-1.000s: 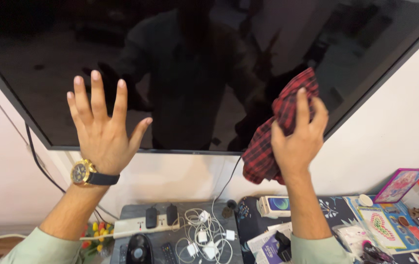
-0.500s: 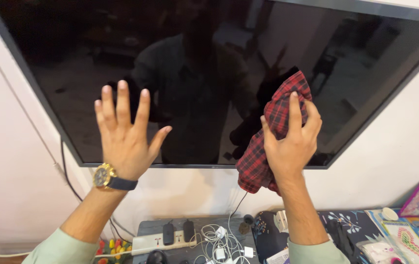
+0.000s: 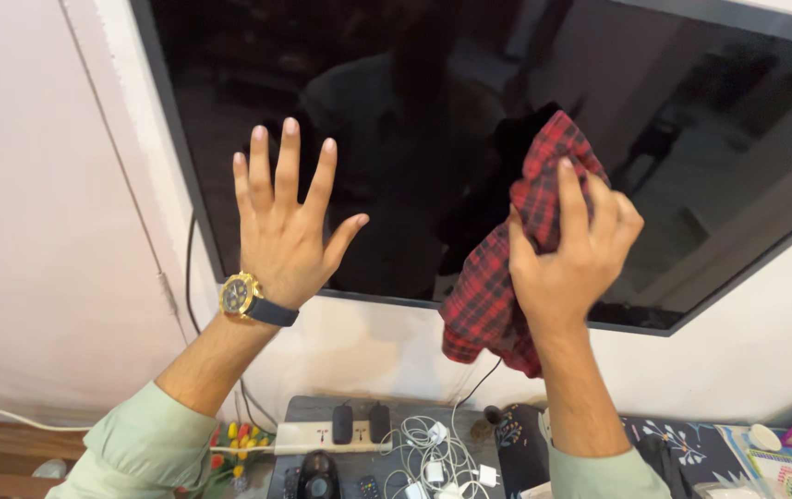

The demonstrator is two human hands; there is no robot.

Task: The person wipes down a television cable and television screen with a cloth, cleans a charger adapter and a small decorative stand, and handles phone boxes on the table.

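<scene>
The left hand (image 3: 287,233), wearing a watch (image 3: 241,296), is pressing flat with spread fingers against the dark screen (image 3: 396,83), while the right hand (image 3: 573,251) is holding a red plaid cloth (image 3: 491,296) to it, above a cluttered desk (image 3: 303,408).

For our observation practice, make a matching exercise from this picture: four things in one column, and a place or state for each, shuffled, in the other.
Things:
1. left hand
2. checked red cloth
3. wristwatch
4. power strip

Places or states:
A. lying on the table below the screen, with plugs in it
B. flat against the dark screen, fingers spread
C. bunched under the right hand against the screen
D. strapped round the left wrist

Pairs: 1-B, 2-C, 3-D, 4-A
</scene>
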